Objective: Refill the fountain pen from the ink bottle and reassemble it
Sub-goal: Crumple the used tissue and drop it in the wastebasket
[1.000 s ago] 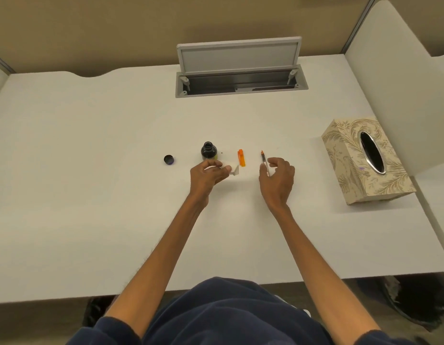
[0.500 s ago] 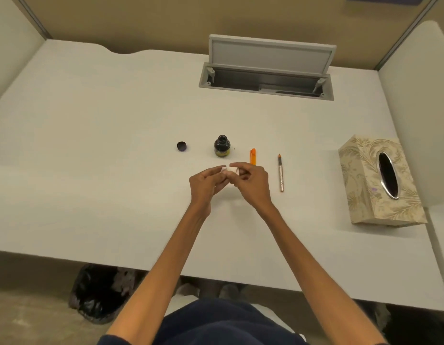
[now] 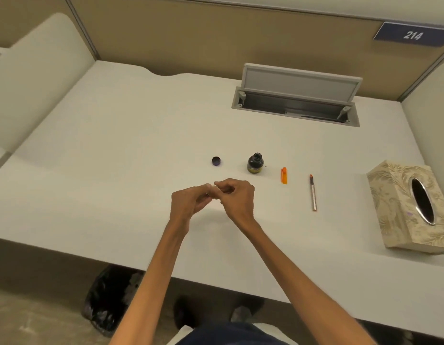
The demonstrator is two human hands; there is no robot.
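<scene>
Currently I am pinching a small white wad [image 3: 213,187], probably tissue for wiping ink, between the fingertips of my left hand [image 3: 191,201] and right hand [image 3: 237,199]. Beyond them, the uncapped dark glass ink bottle [image 3: 255,163] is standing open; the slim metallic pen section [image 3: 313,192] is lying apart, right.
</scene>
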